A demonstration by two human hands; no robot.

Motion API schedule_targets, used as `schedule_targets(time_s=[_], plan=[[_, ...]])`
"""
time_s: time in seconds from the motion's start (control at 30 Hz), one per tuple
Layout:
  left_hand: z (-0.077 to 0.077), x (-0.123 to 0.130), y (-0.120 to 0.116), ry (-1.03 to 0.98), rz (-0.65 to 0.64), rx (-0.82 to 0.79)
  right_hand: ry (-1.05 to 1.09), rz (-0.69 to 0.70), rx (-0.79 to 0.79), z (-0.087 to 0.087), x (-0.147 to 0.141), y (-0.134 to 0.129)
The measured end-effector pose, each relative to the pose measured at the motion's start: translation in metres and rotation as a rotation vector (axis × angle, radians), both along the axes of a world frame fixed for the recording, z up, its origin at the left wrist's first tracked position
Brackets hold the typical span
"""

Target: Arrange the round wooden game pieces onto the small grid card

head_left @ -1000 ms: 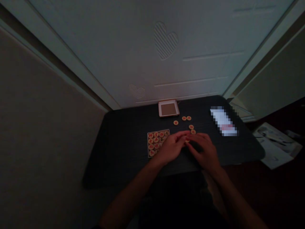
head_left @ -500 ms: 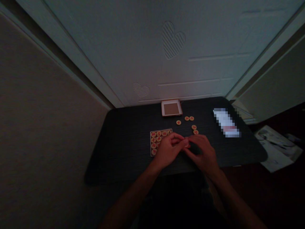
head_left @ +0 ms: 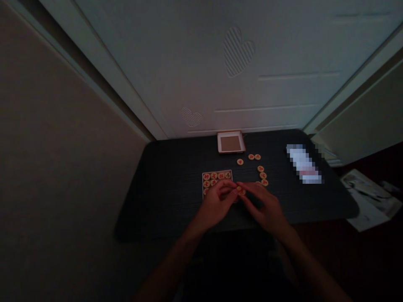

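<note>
Between my two hands is a round wooden piece (head_left: 241, 191) with a red character on it. My left hand (head_left: 218, 202) pinches its left side, and my right hand (head_left: 262, 205) grips its right side with thumb and finger. Under and behind my left hand lies a shallow tray (head_left: 202, 184) with rows of similar round pieces (head_left: 214, 175); its lower right part is hidden. Several loose pieces (head_left: 263, 175) lie just beyond my right hand, one of them partly covered by its fingers.
An open box lid (head_left: 231, 144) lies at the back of the dark table (head_left: 170, 184), with three loose pieces (head_left: 251, 157) near it. A blurred phone (head_left: 304, 164) is on the right. A white door (head_left: 201, 63) rises behind the table.
Both hands have shifted slightly left, over the tray, with the held piece now showing its red face. The view has turned a little, and more loose pieces show beyond my right hand.
</note>
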State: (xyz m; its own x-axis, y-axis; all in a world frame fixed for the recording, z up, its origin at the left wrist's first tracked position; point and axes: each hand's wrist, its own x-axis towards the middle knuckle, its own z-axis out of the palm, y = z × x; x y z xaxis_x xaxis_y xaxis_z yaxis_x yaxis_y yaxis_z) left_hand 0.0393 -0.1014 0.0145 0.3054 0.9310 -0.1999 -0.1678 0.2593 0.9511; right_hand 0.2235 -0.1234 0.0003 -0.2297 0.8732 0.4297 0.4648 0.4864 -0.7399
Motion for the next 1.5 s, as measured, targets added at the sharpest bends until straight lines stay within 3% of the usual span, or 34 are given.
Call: schedule_targets(time_s=[0.17, 0.3, 0.47, 0.57, 0.67, 0.83, 1.17, 1.5], plan=[[0.004, -0.004, -0.008, 0.017, -0.023, 0.006, 0.073, -0.019, -0.118, 0.005, -0.004, -0.002], [0.006, -0.03, -0.007, 0.144, -0.04, 0.106, 0.127, -0.077, -0.138, 0.004, -0.001, 0.0], [-0.018, -0.078, 0.001, 0.466, 0.38, 0.296, 0.163, -0.11, -0.159, -0.002, 0.003, 0.006], [-0.038, -0.09, -0.003, 0.66, 0.465, 0.401, 0.154, -0.113, -0.168, -0.005, -0.002, 0.009], [-0.049, -0.091, -0.01, 0.76, 0.437, 0.545, 0.133, -0.099, -0.17, -0.006, -0.012, 0.011], [-0.05, -0.091, -0.019, 0.837, 0.324, 0.726, 0.086, -0.064, -0.175, -0.009, -0.029, 0.015], [-0.049, -0.088, -0.019, 0.9, 0.19, 0.829, 0.001, 0.045, -0.125, -0.014, -0.048, 0.016], [-0.049, -0.086, -0.018, 0.951, 0.179, 0.827, -0.138, -0.024, -0.136, -0.016, -0.059, 0.015]])
